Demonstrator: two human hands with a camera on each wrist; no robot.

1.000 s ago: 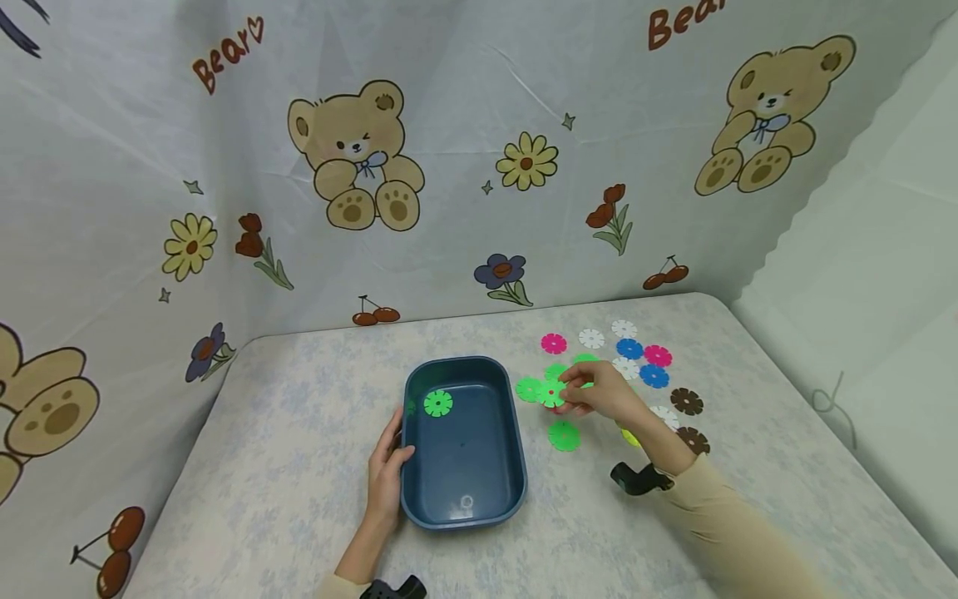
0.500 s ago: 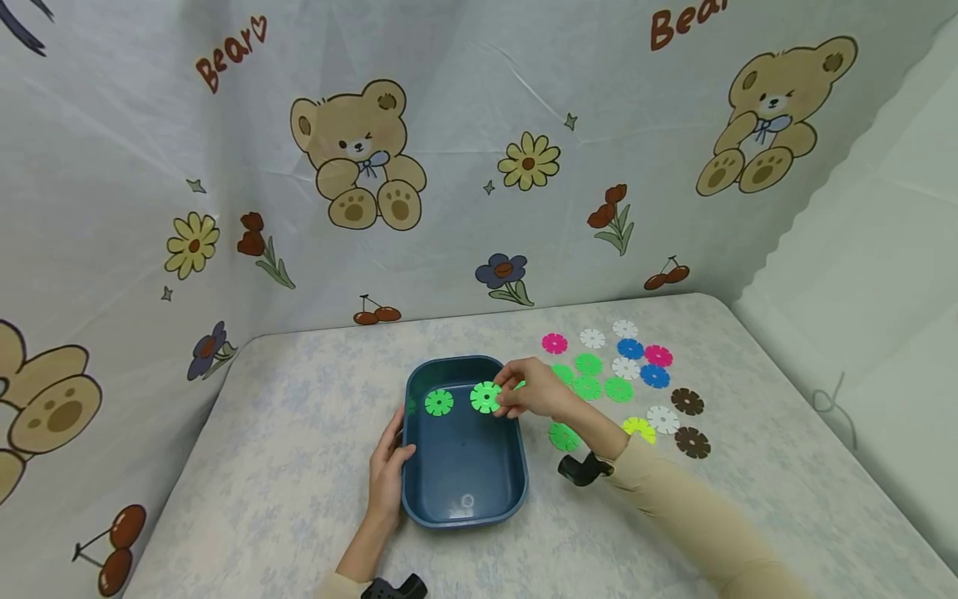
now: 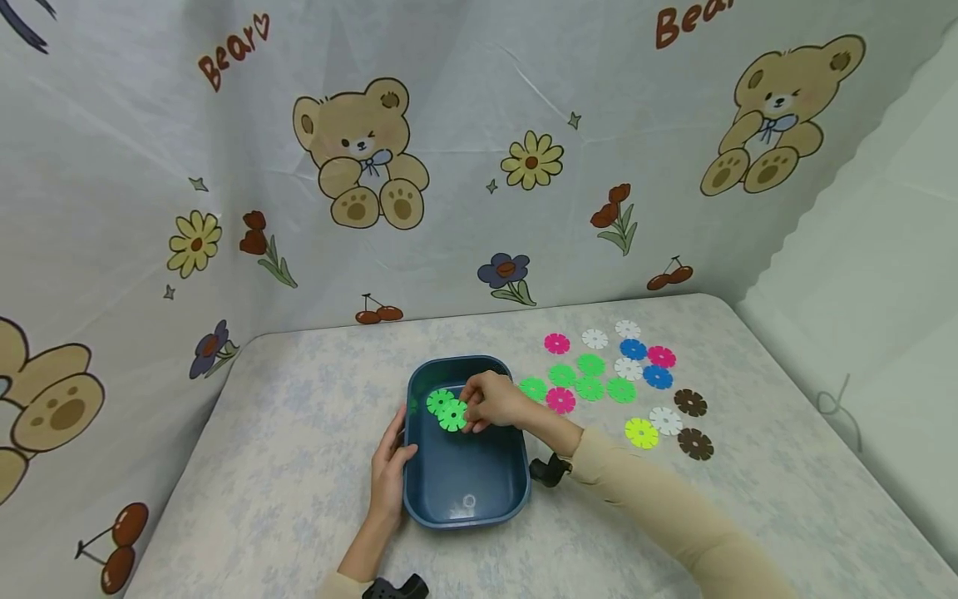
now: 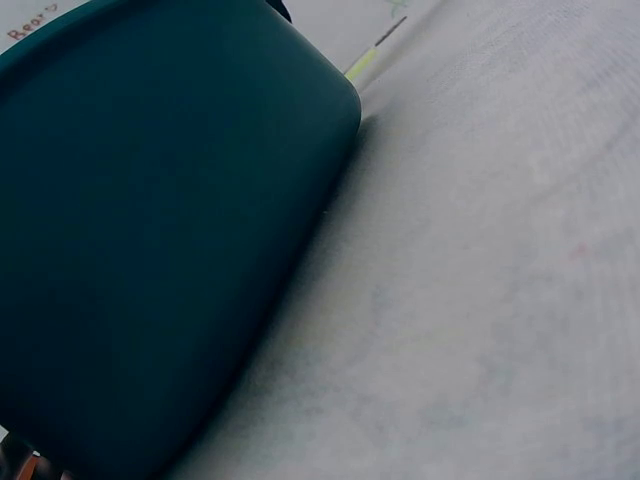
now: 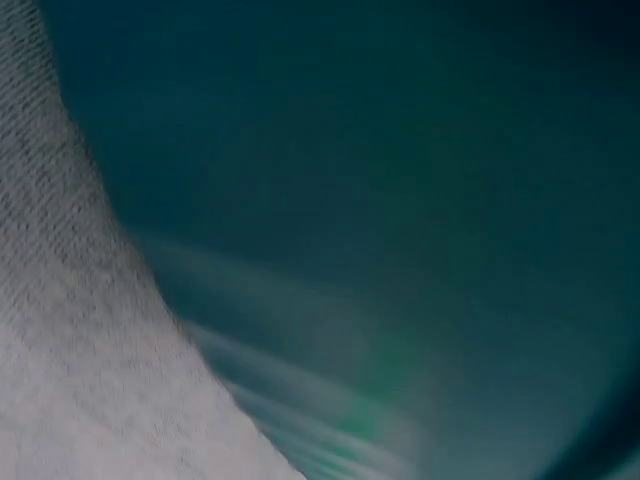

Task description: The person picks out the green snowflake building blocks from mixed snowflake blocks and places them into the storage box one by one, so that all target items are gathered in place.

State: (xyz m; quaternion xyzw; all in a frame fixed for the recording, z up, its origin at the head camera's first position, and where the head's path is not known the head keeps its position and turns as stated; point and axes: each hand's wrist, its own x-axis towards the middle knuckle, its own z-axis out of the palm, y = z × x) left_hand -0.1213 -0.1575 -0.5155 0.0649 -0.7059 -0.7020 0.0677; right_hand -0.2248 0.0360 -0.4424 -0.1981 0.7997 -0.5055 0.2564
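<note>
A dark blue rectangular plastic basin (image 3: 467, 491) stands on the table. My left hand (image 3: 387, 474) holds its left side, thumb at the rim and fingers along the outer wall; the left wrist view shows the basin's outer wall (image 4: 170, 220) close up. Inside the basin, my right hand (image 3: 490, 401) pinches a green notched plastic disc (image 3: 452, 415) by its right edge. That disc overlaps another green disc (image 3: 438, 401) in the basin's far left part. Blurred basin wall (image 5: 350, 150) fills most of the right wrist view.
Right of the basin lie several notched discs: green (image 3: 590, 388), pink (image 3: 560, 400), blue (image 3: 658, 377), white (image 3: 665, 420), yellow (image 3: 641, 433) and brown (image 3: 696, 443). A cloth printed with bears (image 3: 374, 166) hangs behind the table's far edge.
My right hand has carried the green disc leftward from the loose discs, over the basin's right rim, to beside the other green disc. My left hand has stayed on the basin.
</note>
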